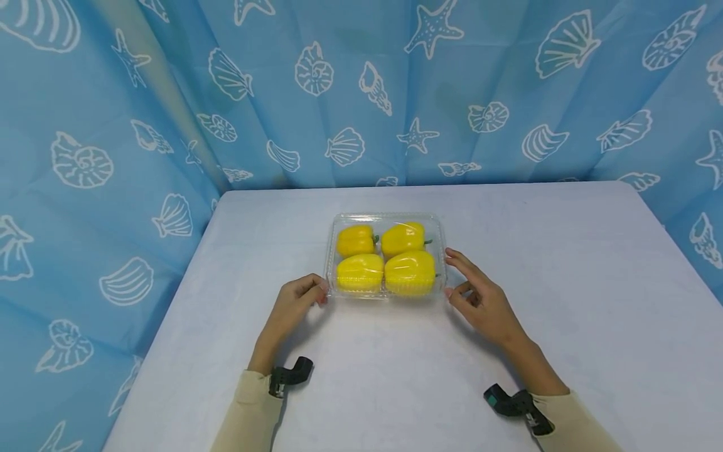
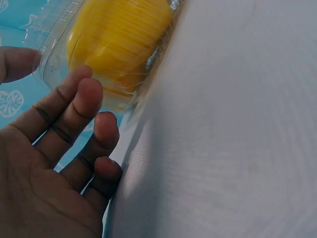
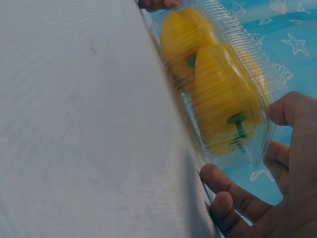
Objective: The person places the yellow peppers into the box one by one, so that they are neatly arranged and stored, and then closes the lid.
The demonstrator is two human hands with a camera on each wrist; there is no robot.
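Note:
A clear plastic clamshell box (image 1: 386,218) lies on the white table with several yellow bell peppers (image 1: 410,272) inside, their small green stems pointing right. At the box's near left corner is my left hand (image 1: 294,307); in the left wrist view its thumb (image 2: 19,64) meets the rim, and the other fingers are loosely bent by the side wall. My right hand (image 1: 487,304) is at the right side, fingertips spread along that edge. One fingertip touches the rim in the right wrist view, while lower fingers (image 3: 233,191) stay just off the box (image 3: 270,131).
The white tablecloth (image 1: 570,270) spreads around the box on all sides. Behind and to the left hangs a blue curtain (image 1: 361,94) with white shell and starfish prints. A black wrist camera is strapped to each sleeve cuff.

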